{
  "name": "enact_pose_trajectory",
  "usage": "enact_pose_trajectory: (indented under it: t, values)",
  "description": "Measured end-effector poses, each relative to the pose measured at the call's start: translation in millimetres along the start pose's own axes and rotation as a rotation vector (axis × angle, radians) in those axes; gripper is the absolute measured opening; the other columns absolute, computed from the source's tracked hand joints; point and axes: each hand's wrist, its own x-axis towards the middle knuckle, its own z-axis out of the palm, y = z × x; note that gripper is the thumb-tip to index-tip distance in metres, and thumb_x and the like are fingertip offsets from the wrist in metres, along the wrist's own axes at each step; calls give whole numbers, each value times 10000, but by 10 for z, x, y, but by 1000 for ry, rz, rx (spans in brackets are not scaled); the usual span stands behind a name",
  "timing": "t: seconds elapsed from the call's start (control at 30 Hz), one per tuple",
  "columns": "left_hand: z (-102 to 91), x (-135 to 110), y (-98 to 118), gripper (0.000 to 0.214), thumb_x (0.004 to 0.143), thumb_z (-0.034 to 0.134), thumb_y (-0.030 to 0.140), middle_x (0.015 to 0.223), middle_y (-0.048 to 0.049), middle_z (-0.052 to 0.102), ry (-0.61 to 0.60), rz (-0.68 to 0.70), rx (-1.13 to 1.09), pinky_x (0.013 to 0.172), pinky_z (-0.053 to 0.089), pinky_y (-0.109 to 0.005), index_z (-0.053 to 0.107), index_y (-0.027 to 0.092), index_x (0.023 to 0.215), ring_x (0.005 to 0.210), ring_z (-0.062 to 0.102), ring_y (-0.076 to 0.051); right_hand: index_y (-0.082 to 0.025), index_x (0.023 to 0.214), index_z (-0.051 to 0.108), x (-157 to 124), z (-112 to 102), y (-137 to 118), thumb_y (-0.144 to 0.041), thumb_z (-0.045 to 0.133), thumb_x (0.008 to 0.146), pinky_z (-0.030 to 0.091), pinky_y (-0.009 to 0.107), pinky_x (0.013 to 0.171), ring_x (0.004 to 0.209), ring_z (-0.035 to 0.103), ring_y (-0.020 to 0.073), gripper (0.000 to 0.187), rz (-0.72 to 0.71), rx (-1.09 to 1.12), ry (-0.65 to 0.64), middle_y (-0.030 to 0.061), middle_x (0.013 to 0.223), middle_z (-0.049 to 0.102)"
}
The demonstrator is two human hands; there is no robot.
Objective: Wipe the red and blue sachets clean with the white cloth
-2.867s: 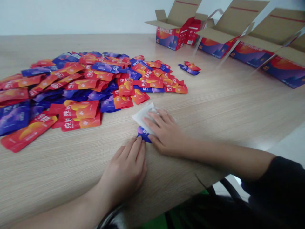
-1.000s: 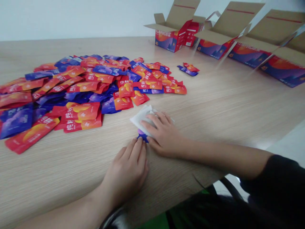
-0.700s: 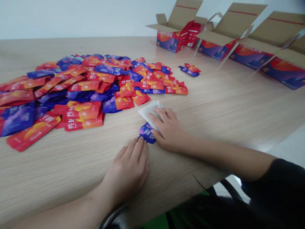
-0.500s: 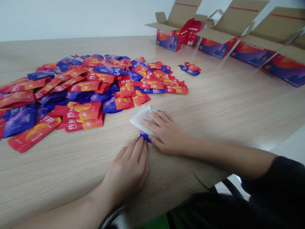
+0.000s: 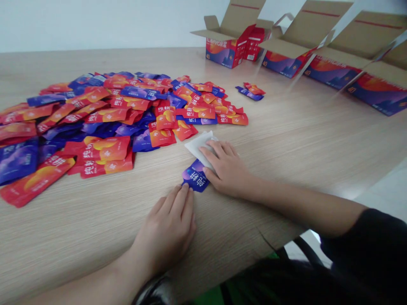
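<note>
Fingers [image 5: 180,198] of the left hand [image 5: 165,226], head view: drawn close together, their tips resting on the narrow end of a blue-purple pouch [image 5: 193,174]. Whether they pinch the pouch or merely press it down cannot be told, the thumb being hidden. The pouch lies flat, white characters uppermost, on the wood-grain surface [image 5: 305,144], toward its near edge. The right hand [image 5: 231,173] lies palm down, its fingers slightly parted and holding a folded white cloth [image 5: 199,146] beneath them; cloth and right thumb meet the pouch on the side away from the left fingertips. A dark sleeve [image 5: 356,237] covers the upper part of the right arm, beyond the near edge.

Between the hands and the far edge, on the left part of the surface, spreads a heap of red-orange and blue-purple pouches [image 5: 108,114], overlapping at many angles and cut off by the left border of view. At its near side a single red-orange pouch [image 5: 41,180] lies aslant. A small group of pouches [image 5: 250,94], blue and red-orange, lies apart, between the heap and the cartons. Printed cardboard cartons [image 5: 284,63], their flaps raised, stand in a row from the far edge toward the right; behind the leftmost is a red carton [image 5: 253,45]. A pale wall [image 5: 95,25] rises behind the far edge.
</note>
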Motion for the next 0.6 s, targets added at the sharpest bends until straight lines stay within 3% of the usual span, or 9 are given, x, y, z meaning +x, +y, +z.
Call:
enact_pose_trajectory:
  t: [0.17, 0.27, 0.37, 0.53, 0.6]
  values:
    - [-5, -6, 2, 386, 884, 422, 181, 1074, -238, 704, -12, -4, -14, 720, 613, -427, 675, -23, 1092, 955, 696, -330, -162, 1425, 466, -34, 21, -78, -400, 433, 941, 179, 542, 1160, 1349, 318, 353, 540, -246, 16, -42, 130, 1461, 441]
    - [-7, -6, 4, 394, 890, 418, 183, 1110, -242, 696, -11, 0, -6, 729, 613, -427, 670, -20, 1115, 975, 693, -331, -125, 1433, 452, -2, 4, -6, -402, 427, 947, 217, 518, 1153, 1335, 352, 325, 560, -132, 26, -34, 154, 1468, 430]
    - [-7, -8, 6, 389, 892, 422, 184, 1107, -240, 699, -7, 5, 1, 731, 612, -424, 674, -19, 1108, 967, 695, -328, -92, 1444, 432, 6, 8, 19, -372, 426, 945, 235, 551, 1138, 1336, 333, 364, 572, -14, 4, -1, 181, 1482, 402]
    - [-5, -8, 5, 383, 885, 429, 182, 1082, -239, 704, -11, -8, -15, 731, 612, -430, 677, -22, 1096, 964, 694, -330, -91, 1422, 457, -35, 23, -75, -394, 441, 938, 191, 518, 1172, 1353, 311, 357, 571, -269, 24, -44, 155, 1457, 444]
    - [-4, -3, 5, 391, 885, 427, 186, 1096, -244, 700, -7, -7, -16, 734, 612, -434, 673, -24, 1105, 969, 693, -333, -83, 1420, 455, -21, 12, -40, -385, 441, 940, 214, 495, 1171, 1348, 332, 332, 567, -246, 29, -47, 161, 1455, 448]
